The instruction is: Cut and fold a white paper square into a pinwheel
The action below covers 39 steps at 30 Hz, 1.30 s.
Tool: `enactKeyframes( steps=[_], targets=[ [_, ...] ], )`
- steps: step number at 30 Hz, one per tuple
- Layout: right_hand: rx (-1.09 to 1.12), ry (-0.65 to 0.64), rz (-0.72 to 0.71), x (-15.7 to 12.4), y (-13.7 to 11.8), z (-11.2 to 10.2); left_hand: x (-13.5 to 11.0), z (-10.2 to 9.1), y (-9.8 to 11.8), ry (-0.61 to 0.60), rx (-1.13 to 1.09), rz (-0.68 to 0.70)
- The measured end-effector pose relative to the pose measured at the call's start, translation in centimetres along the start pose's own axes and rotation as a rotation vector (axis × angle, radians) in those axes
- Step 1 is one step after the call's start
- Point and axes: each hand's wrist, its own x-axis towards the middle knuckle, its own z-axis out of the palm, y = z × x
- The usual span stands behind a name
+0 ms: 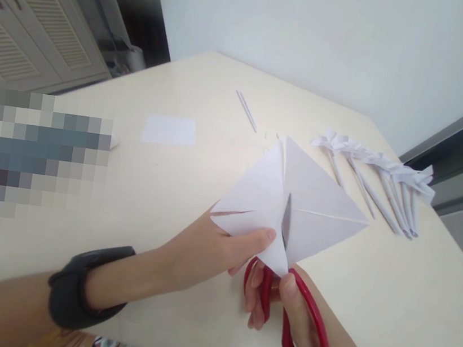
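My left hand (213, 251) pinches the near left part of a folded white paper (317, 202), thumb on top, and holds it above the table. My right hand (281, 311) grips red-handled scissors (303, 342), fingers through the loops. The grey blades (285, 223) point away from me and sit in a cut running up the middle of the paper. A short slit also shows at the paper's left edge. A black band is on my left wrist.
On the cream table (388, 308), a row of several rolled white paper pieces with flared tops (376, 175) lies at the right. A small white paper rectangle (169, 130) and a thin paper strip (246, 110) lie farther back. A blurred patch covers the left side. Louvred cabinet doors (24, 27) stand at upper left.
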Motion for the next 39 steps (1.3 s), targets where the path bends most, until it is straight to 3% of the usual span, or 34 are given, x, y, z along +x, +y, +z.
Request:
enactKeyframes(
  steps=[10, 18, 27, 34, 39],
  targets=[
    [0.009, -0.004, 0.025, -0.30, -0.75, -0.24, -0.12, -0.02, 0.32, -0.132, -0.139, -0.004],
    [-0.028, -0.006, 0.050, -0.19, -0.24, -0.37, 0.02, -0.01, 0.25, -0.034, -0.032, -0.030],
    [-0.040, 0.013, 0.061, -0.29, -0.37, -0.47, -0.15, 0.05, -0.17, -0.134, -0.076, 0.018],
    [-0.093, -0.002, 0.087, -0.24, -0.42, -0.63, -0.13, 0.15, -0.22, -0.044, -0.008, -0.021],
    [-0.089, 0.023, 0.047, -0.20, -0.70, -0.46, -0.06, 0.12, 0.28, -0.200, -0.189, 0.014]
  ],
)
